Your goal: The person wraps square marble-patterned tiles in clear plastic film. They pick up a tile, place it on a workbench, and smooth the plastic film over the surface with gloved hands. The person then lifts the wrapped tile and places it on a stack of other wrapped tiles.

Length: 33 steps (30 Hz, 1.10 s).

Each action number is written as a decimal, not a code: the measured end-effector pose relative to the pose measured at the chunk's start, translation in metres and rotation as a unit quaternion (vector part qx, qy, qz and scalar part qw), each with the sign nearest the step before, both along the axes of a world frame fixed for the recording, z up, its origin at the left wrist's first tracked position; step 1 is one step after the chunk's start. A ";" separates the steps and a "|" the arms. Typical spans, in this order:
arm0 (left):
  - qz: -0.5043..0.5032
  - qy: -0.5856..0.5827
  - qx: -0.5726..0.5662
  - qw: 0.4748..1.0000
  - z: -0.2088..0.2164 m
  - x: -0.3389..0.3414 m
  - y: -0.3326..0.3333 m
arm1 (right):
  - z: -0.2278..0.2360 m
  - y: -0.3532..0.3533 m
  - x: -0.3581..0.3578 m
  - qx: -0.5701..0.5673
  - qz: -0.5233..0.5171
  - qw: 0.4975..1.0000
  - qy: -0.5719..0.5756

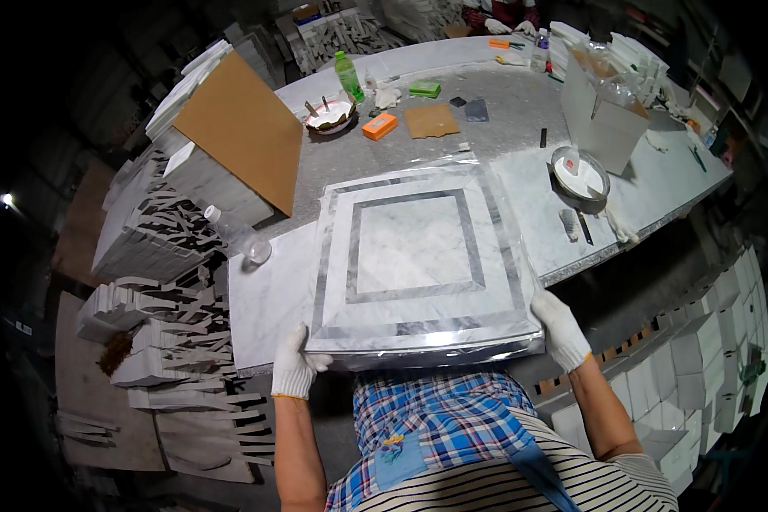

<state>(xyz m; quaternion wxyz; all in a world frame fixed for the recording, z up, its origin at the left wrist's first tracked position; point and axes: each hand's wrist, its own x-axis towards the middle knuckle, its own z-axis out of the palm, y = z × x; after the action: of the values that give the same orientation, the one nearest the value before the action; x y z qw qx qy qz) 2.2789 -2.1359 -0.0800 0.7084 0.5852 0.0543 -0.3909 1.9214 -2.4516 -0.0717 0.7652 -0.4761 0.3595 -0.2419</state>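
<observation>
A square marble tile panel (pixel 410 247), white with grey bands forming nested squares, lies in front of me with clear plastic film around its edges. Its near edge juts past the work table (pixel 260 316) toward my apron. My left hand (pixel 295 365), in a white knit glove, grips the near left corner, with fingertips curled beneath it. On the opposite side my right hand (pixel 561 331), gloved alike, is closed on the right edge close to the near corner. The fingers under the panel are partly hidden.
A clear bottle (pixel 241 236) lies left of the panel, beside a brown board (pixel 239 128). Rightward are a bowl of white paste (pixel 578 177) and a white box (pixel 602 115). Behind stand a green bottle (pixel 347 75) and an orange block (pixel 380 125). Another person's gloved hands (pixel 510 27) show far back.
</observation>
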 end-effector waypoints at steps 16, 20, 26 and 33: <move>-0.095 0.197 -0.182 0.959 0.023 0.045 -0.036 | 0.032 -0.044 0.065 0.253 0.052 0.958 -0.124; -0.159 0.197 -0.241 0.937 0.013 0.075 -0.067 | 0.051 -0.035 0.056 0.261 0.034 0.961 -0.079; -0.154 0.052 -0.202 0.966 0.019 0.077 -0.048 | 0.094 -0.019 0.055 0.011 0.027 0.998 0.062; -0.203 -0.024 -0.068 0.977 0.093 0.059 -0.063 | 0.099 -0.011 0.013 -0.043 -0.001 0.999 0.012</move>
<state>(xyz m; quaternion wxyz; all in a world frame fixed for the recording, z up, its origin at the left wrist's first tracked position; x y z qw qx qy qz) 2.3379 -2.1987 0.0130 0.6538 0.5433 -0.1089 -0.5152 1.9345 -2.4629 0.0278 0.7391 -0.5114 0.3586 -0.2523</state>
